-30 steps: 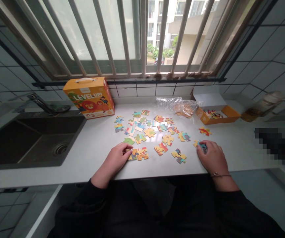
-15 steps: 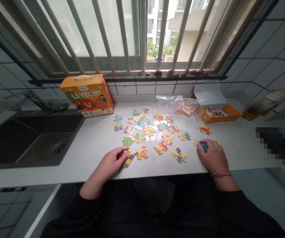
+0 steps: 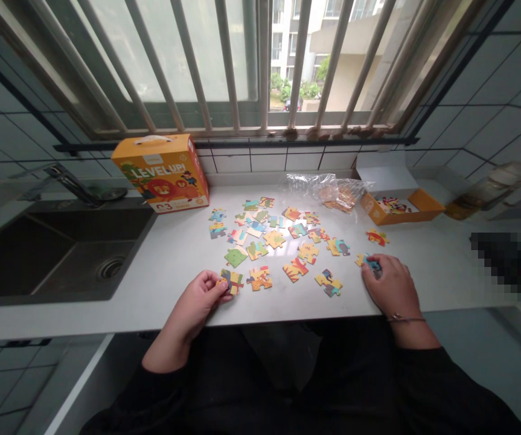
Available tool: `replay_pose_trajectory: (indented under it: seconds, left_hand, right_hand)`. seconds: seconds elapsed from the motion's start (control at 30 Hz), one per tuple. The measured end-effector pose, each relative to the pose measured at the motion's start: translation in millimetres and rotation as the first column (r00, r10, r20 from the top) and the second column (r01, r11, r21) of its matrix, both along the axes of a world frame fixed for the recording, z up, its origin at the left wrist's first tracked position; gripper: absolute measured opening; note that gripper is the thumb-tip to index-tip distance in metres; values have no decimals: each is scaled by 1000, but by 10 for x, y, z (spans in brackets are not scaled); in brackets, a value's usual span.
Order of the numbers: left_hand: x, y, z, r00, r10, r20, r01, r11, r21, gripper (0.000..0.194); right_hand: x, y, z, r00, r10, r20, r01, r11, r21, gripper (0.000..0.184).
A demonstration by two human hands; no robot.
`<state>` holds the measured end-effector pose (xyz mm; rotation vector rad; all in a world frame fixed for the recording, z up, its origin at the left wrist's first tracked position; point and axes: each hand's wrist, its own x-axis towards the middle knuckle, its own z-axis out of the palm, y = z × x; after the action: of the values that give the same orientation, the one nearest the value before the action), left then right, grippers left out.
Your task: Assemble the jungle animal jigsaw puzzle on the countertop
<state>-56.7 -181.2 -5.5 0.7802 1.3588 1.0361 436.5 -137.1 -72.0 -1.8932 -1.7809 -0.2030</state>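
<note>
Currently, in the head view, the bare left hand [image 3: 203, 294], left of the frame's lower centre, pinches a flat green-and-yellow jigsaw piece [image 3: 234, 281] between thumb and fingers. Just beside it lies an orange spotted jigsaw piece [image 3: 260, 278]. Right of centre, the bare right hand [image 3: 390, 282] rests over a blue-and-yellow jigsaw piece [image 3: 371, 261]; whether it grips this cannot be told. An orange "LEVEL UP!" cardboard box [image 3: 163, 178] stands at centre left.

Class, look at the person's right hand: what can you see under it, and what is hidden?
Under the right hand, at least one jigsaw piece shows yellow and blue parts; the rest, and anything else beneath, is covered.
</note>
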Motion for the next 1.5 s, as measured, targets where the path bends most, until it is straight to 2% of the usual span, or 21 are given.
replay_pose_trajectory:
  seconds: [0.17, 0.37, 0.47, 0.7, 0.97, 1.23, 1.33, 1.43, 1.5]
  left_hand:
    - [38, 3, -24, 993, 113, 42, -113, 994, 4, 63]
    - [100, -22, 15, 992, 128, 13, -128, 990, 56, 69]
    - [126, -40, 6, 989, 149, -16, -147, 987, 67, 62]
    - [153, -52, -36, 987, 122, -108, -113, 990, 90, 54]
    - [186, -2, -96, 981, 119, -153, -117, 993, 23, 63]
    - [279, 2, -102, 973, 70, -219, -68, 998, 20, 59]
    - [297, -2, -65, 918, 15, -396, 13, 998, 67, 47]
    - [313, -15, 7, 771, -6, -637, 70, 995, 76, 36]
    - [327, -25, 58, 677, 7, -736, 68, 995, 72, 33]
  right_hand:
    - [-6, -1, 4, 1000, -7, -6, 7, 1000, -11, 26]
    - [15, 1, -10, 1000, 0, 2, 0, 1000, -13, 26]
    - [17, 3, -15, 1000, 1, 1, -1, 1000, 0, 26]
    - [10, 4, -11, 1000, 6, -10, -6, 1000, 7, 24]
    - [27, 7, -24, 1000, 4, 4, -4, 1000, 6, 26]
    - [22, 9, -22, 1000, 2, 3, -2, 1000, 10, 25]
    - [19, 7, -16, 1000, -2, 7, 2, 1000, 5, 26]
    - [14, 4, -10, 1000, -5, 7, 5, 1000, 3, 27]
    - [9, 2, -4, 1000, -5, 1, 5, 1000, 5, 26]
